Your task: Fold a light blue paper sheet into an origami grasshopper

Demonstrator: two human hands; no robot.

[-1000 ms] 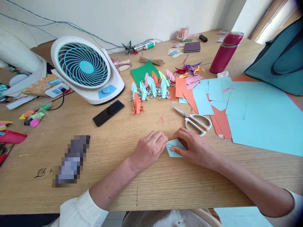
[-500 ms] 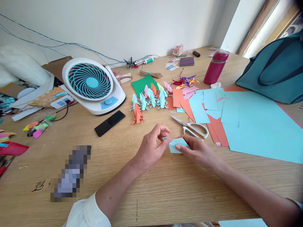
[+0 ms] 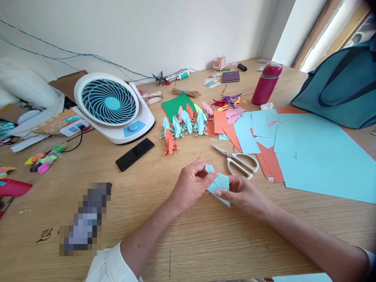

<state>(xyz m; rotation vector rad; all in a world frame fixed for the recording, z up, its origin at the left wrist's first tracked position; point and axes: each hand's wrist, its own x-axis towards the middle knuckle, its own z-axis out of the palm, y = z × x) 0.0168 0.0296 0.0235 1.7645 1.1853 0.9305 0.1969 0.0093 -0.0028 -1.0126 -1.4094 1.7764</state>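
Observation:
A small folded light blue paper (image 3: 222, 182) is held between both hands above the wooden table. My left hand (image 3: 192, 182) pinches its upper left part, thumb on the face and fingers behind. My right hand (image 3: 242, 192) grips its right side, with the thumb lying on the front. The paper shows creases and a pointed lower corner. Just beyond my right hand lie open scissors with pale handles (image 3: 246, 161). Several folded paper figures, light blue ones (image 3: 188, 122) and an orange one (image 3: 169, 143) among them, stand behind my left hand.
A white fan (image 3: 113, 103) and a black phone (image 3: 135, 154) are at the left. Light blue sheets (image 3: 323, 156) and orange paper (image 3: 272, 164) spread on the right, near a magenta bottle (image 3: 266, 86) and a teal bag (image 3: 337, 88). A green sheet (image 3: 173, 105) lies farther back.
The folded paper has been turned and tilted, so its point now faces down and more of its face shows. My left fingers have closed further around its upper left edge.

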